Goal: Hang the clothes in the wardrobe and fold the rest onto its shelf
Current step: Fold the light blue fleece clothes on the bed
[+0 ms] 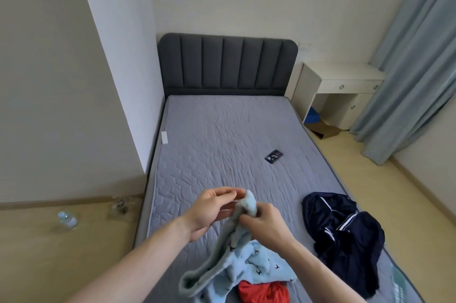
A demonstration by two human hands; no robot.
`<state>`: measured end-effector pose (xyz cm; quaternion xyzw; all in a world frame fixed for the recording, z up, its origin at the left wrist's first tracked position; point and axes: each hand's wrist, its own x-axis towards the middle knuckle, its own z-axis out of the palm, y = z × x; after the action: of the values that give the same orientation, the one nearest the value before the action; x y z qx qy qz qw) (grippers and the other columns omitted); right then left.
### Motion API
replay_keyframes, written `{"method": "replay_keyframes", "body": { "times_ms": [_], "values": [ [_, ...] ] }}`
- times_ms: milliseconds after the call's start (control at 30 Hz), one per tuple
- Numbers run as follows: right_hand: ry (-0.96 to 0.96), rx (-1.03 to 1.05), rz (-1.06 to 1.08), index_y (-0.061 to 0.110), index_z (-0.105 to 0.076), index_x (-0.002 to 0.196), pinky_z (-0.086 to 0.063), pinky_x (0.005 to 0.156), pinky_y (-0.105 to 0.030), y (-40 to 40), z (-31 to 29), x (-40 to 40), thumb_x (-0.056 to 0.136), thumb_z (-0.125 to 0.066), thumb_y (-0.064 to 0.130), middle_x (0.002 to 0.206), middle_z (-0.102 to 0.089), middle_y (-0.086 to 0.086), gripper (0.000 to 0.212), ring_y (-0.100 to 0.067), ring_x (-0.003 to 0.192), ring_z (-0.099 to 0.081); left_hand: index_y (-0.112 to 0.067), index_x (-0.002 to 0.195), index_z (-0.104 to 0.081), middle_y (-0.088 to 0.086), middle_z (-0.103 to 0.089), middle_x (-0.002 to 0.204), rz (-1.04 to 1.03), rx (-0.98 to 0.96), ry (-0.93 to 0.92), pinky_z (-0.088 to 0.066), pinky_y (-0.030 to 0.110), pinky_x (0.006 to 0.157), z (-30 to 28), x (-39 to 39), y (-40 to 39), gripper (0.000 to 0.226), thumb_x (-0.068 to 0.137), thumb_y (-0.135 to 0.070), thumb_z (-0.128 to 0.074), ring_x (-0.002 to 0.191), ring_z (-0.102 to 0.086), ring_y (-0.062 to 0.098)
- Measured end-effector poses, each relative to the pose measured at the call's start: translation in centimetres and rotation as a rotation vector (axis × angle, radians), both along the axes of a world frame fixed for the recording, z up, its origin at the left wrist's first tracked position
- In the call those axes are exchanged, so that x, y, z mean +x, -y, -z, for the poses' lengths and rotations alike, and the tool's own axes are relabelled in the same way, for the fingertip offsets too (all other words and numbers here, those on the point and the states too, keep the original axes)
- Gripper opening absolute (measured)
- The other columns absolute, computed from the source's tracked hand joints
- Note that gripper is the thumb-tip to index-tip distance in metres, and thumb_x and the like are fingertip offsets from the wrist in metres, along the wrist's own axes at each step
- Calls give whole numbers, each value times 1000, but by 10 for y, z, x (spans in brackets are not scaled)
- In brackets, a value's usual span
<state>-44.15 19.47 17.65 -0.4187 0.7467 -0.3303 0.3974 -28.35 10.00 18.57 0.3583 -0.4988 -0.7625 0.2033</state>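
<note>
Right now both hands are busy with one garment: the left hand [212, 206] pinches the top edge of a light blue fleece garment [237, 260] between thumb and fingers, and the right hand [265, 225] has its fingers curled round the same bunched edge just beside it, so that end is lifted off the grey mattress [222, 134] while the rest trails down onto the near end of the bed. The risk, as I judge it, is that the fleece is held only by a narrow, crumpled strip; if either pinch slips while the piece is shaken out, it would drop back in a heap, and its trailing end could drag the red garment [262, 292] lying partly under it toward the bed's edge. Nor is any wardrobe or hanger in view, so the carry would go to somewhere out of sight. By count: three garments, namely the blue fleece, the red one, and a navy garment with white stripes [345, 231] lying crumpled to the right; one phone [274, 156] further up the mattress; one plastic bottle [67, 220] on the floor at the left.
</note>
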Motion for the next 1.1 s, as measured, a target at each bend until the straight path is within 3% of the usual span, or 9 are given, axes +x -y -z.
{"method": "replay_keyframes", "body": {
  "times_ms": [100,200,300,400,533,700,800,933,1100],
  "values": [
    [54,-19,135,2,-71,88,-64,69,-43,3,1,-17,83,-61,20,74,-75,-10,21,-27,68,-74,-10,115,-75,6,-75,117,-100,-175,164,-58,26,87,20,16,2,24,102,-4,-55,113,-68,24],
    [264,-90,217,2,-73,94,-65,71,-49,7,-6,-27,91,-54,9,84,-78,-16,21,-30,81,-78,-17,115,-73,-1,-74,115,112,-337,463,-54,29,94,58,34,-10,28,92,-4,-65,107,-67,17],
    [366,-159,237,1,-72,98,-65,68,-43,14,-15,-26,94,-50,8,88,-78,-17,23,-30,84,-78,-28,119,-66,-6,-73,113,404,-278,561,-56,35,96,90,35,-35,51,71,-32,-84,104,-68,9],
    [435,-192,255,-1,-69,101,-64,69,-41,22,-17,-22,97,-46,6,90,-77,-19,25,-32,86,-77,-45,120,-52,-22,-67,112,415,-303,674,-52,17,77,108,21,-51,86,47,-70,-89,99,-64,-2],
    [475,-222,298,0,-68,103,-64,70,-41,27,-12,-25,98,-43,6,90,-77,-18,27,-30,87,-78,-33,108,-64,-6,-75,106,326,-501,866,-59,32,80,136,4,-50,45,68,-53,-62,99,-72,21],
    [44,-94,393,10,-73,95,-65,73,-52,24,21,-73,95,-47,16,90,-76,-12,26,-31,88,-74,-23,91,-63,-2,-74,97,190,-545,1117,-53,32,75,161,43,-6,17,82,-32,-50,98,-71,26],
    [-267,114,379,17,-74,93,-61,73,-42,21,39,-114,92,-47,22,87,-73,-8,27,-27,80,-70,-24,85,-55,-3,-69,99,70,-595,1246,-46,29,68,154,71,41,9,90,-25,-48,94,-69,24],
    [-322,217,384,10,-73,102,-55,59,-31,42,39,-158,96,-47,21,88,-72,-13,30,-27,71,-70,-20,92,-58,8,-69,105,-55,-680,1251,-48,32,70,105,57,112,19,102,-23,-41,96,-66,30],
    [146,-62,572,6,-66,116,-66,69,-44,132,-38,-196,104,-48,11,108,-70,-22,23,-39,83,-75,-7,101,-66,17,-69,111,-355,-588,873,-61,39,77,-12,-2,196,24,99,-11,-42,95,-68,37]
  ]
}}
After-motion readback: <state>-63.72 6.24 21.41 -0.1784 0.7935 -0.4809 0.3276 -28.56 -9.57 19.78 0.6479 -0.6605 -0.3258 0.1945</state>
